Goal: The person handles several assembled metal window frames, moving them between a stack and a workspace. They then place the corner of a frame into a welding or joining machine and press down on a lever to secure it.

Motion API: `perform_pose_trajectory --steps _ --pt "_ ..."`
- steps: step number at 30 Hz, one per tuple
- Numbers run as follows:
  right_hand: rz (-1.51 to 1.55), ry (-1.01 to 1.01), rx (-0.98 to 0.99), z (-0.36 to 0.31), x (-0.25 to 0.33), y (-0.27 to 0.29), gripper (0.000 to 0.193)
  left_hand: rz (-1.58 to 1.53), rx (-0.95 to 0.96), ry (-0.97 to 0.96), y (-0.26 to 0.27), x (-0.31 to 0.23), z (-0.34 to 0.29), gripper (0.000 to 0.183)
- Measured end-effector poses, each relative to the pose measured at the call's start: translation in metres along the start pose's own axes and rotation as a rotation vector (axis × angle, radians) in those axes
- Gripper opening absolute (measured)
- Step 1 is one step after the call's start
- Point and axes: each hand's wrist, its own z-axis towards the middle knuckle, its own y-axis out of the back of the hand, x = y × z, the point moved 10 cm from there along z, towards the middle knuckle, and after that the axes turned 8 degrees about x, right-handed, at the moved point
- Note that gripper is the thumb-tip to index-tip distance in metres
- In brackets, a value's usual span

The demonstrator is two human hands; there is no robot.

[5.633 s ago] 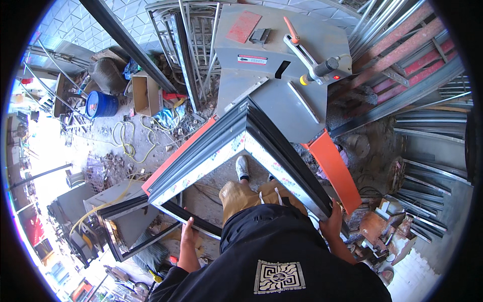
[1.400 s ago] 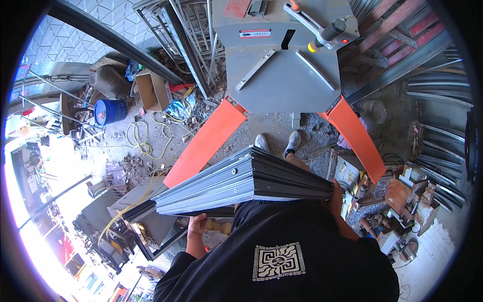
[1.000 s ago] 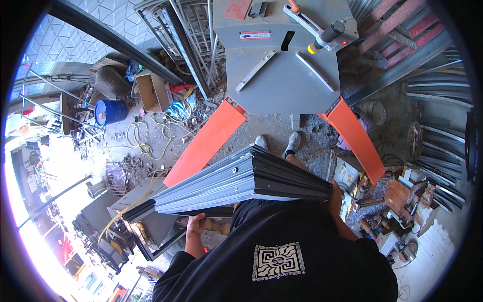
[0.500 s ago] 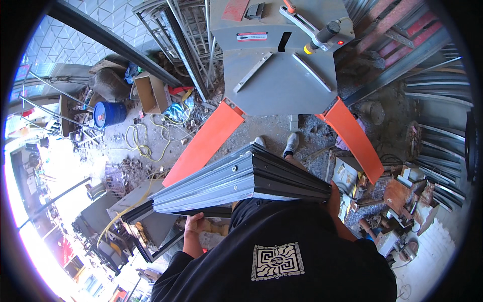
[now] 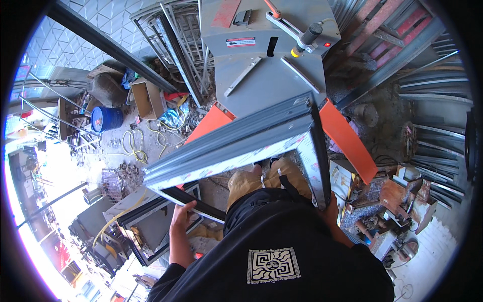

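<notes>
I hold a dark grey metal window frame [image 5: 236,135] in front of my body, with whitish film along its side. It is tilted, and its far corner overlaps the near part of a grey machine table [image 5: 266,83]. My left hand [image 5: 182,215] is closed on the frame's near left part, thumb on top. At the near right corner my right hand [image 5: 329,210] grips the frame, its fingers largely hidden. Two angled metal bars lie on the machine table, and a clamp arm with a yellow-tipped cylinder [image 5: 308,39] stands over its right side.
Orange wings [image 5: 348,141] slope from both sides of the machine. Another dark frame [image 5: 146,251] leans at lower left. A blue drum [image 5: 106,119], a cardboard box [image 5: 147,99] and a yellow hose [image 5: 133,146] are on the littered floor. Metal profiles [image 5: 435,136] are stacked at right.
The window frame has risen and tipped, its far corner moving toward the machine, so its opening and filmed side now show. Both hands keep their hold. The view has shifted slightly.
</notes>
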Motion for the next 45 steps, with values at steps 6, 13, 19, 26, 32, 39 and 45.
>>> perform_pose_trajectory --steps 6,13,19,26,32,39,45 --pt "0.143 -0.183 0.093 -0.015 -0.041 -0.004 0.102 0.450 -0.043 -0.208 -0.070 -0.086 0.010 0.054" --pt "0.136 -0.381 0.194 -0.035 -0.075 -0.004 0.094 0.654 -0.136 -0.531 -0.182 -0.159 -0.018 0.123" --pt "0.128 -0.565 0.268 -0.065 -0.137 -0.024 0.083 0.956 -0.175 -0.765 -0.266 -0.171 -0.006 0.116" --pt "0.211 -0.512 0.306 -0.102 -0.218 -0.096 0.074 1.067 -0.127 -0.745 -0.342 -0.190 0.013 0.113" --pt "0.276 -0.818 0.341 -0.147 -0.235 -0.151 0.069 1.211 -0.051 -0.644 -0.381 -0.192 0.054 0.106" --pt "0.434 -0.832 0.338 -0.148 -0.145 -0.173 0.068 1.249 0.018 -0.692 -0.388 -0.205 0.098 0.093" --pt "0.524 -0.822 0.339 -0.146 -0.077 -0.188 0.066 1.460 0.031 -0.881 -0.389 -0.223 0.141 0.086"
